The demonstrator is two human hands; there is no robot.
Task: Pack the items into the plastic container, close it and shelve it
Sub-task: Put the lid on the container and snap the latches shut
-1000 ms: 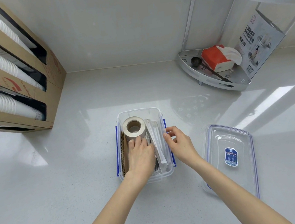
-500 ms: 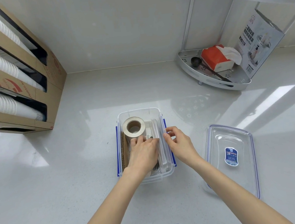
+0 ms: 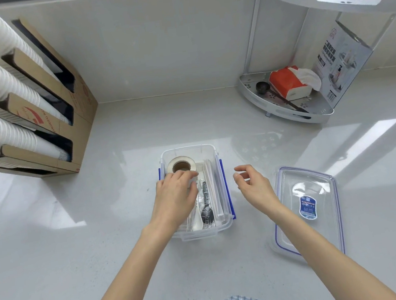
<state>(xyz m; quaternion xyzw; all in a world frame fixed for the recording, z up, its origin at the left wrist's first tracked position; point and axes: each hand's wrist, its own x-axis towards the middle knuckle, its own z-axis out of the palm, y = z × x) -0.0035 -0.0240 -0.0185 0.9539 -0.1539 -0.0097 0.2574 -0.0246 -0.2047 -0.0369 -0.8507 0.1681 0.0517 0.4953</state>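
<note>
A clear plastic container (image 3: pixel 222 224) with blue side clasps sits open on the white counter. Inside it stand a roll of tape (image 3: pixel 181 165) at the far end, wrapped black and white cutlery (image 3: pixel 205 208) in the middle and white paper-wrapped sticks (image 3: pixel 212 185) along the right wall. My left hand (image 3: pixel 176 198) hovers over the left half of the container, fingers curled near the tape roll, holding nothing that I can see. My right hand (image 3: pixel 253 185) is open in the air between the container and its clear lid (image 3: pixel 306 208), which lies flat on the counter to the right.
A cardboard dispenser (image 3: pixel 61 104) with stacks of white paper cups stands at the far left. A white corner shelf rack (image 3: pixel 284 111) at the far right holds a red tissue pack (image 3: pixel 286 84), a black scoop and a printed box. A second shelf tier hangs above it.
My right hand has come off the container's right edge and moved right, toward the lid. My left hand has lifted from the contents and slid toward the tape roll, uncovering the cutlery.
</note>
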